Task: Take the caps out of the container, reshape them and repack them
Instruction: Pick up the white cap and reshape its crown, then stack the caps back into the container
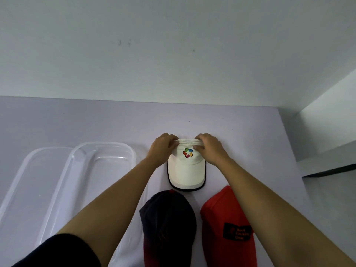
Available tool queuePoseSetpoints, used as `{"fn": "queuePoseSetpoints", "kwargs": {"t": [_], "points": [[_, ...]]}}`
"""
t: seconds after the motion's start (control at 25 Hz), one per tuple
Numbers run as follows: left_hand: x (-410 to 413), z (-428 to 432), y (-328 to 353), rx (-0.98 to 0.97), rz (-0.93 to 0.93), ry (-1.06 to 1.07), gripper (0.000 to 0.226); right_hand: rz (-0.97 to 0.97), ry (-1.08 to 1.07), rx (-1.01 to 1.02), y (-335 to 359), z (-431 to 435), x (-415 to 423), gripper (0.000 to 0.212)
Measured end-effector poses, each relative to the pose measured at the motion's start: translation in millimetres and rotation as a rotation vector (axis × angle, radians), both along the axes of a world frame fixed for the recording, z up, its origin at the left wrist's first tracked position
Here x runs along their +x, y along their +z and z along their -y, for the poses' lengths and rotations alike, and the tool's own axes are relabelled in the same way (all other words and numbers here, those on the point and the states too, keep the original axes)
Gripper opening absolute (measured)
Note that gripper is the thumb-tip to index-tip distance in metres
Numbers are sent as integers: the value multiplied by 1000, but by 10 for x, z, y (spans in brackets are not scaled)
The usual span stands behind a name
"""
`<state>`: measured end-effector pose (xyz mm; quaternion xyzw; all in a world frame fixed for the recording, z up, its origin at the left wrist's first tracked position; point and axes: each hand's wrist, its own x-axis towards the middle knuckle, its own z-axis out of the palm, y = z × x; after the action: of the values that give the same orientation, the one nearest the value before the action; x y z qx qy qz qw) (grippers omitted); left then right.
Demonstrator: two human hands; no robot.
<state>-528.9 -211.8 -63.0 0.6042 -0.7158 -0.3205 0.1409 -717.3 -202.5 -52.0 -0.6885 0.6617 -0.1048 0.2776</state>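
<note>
Left hand (163, 148), right hand (209, 148): both pinch crown of white cap (185, 170), fingers curled over its far edge, one each side of logo. Long axis runs away from person, brim nearest. Navy cap (169, 218), red cap (227, 228) just nearer than white cap; clear container (133, 155) to its left on tabletop (96, 122).

A single wide-angle camera on the person's head looks forward and down at the table (77, 120) from close above its near side, the wall (154, 45) behind filling the upper part.
</note>
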Motion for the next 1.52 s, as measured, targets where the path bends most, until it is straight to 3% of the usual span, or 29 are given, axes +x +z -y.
{"fn": "queuePoseSetpoints", "kwargs": {"t": [0.12, 0.36, 0.52, 0.56, 0.64, 0.72, 0.8, 0.88, 0.96, 1.12, 1.4, 1.52], "points": [[2, 48, -11, 34, 115, -12, 31, -124, -19, 5, -12, 31, -1, 32], [16, -14, 119, 95, 27, 43, 44, -104, -92, 37, 128, -68, -12, 56], [140, -434, 482, 66, -187, 271, 57, 308, -150, -332, 420, -665, 166, 42], [224, -608, 544, 120, -233, 302, 56, 394, -139, -293, 462, -885, 217, 40], [442, -967, 653, 336, -306, 274, 62, 456, -58, 5, 531, -1298, 297, 49], [629, -1204, 642, 578, -208, 127, 77, 341, 99, 339, 478, -1503, 311, 70], [710, -1279, 578, 731, -78, 3, 88, 218, 181, 494, 403, -1497, 355, 88], [702, -1310, 485, 831, -16, -80, 85, 152, 189, 548, 298, -1441, 463, 103], [660, -1343, 393, 910, 0, -140, 66, 115, 173, 590, 165, -1414, 557, 110], [637, -1433, 325, 926, -193, -60, 44, 130, 118, 662, 140, -1424, 556, 113], [636, -1672, 481, 798, -300, -52, 59, 206, 161, 600, 357, -1652, 483, 108], [672, -1743, 599, 823, -170, -111, 72, 283, 182, 487, 454, -1807, 484, 101]]}}
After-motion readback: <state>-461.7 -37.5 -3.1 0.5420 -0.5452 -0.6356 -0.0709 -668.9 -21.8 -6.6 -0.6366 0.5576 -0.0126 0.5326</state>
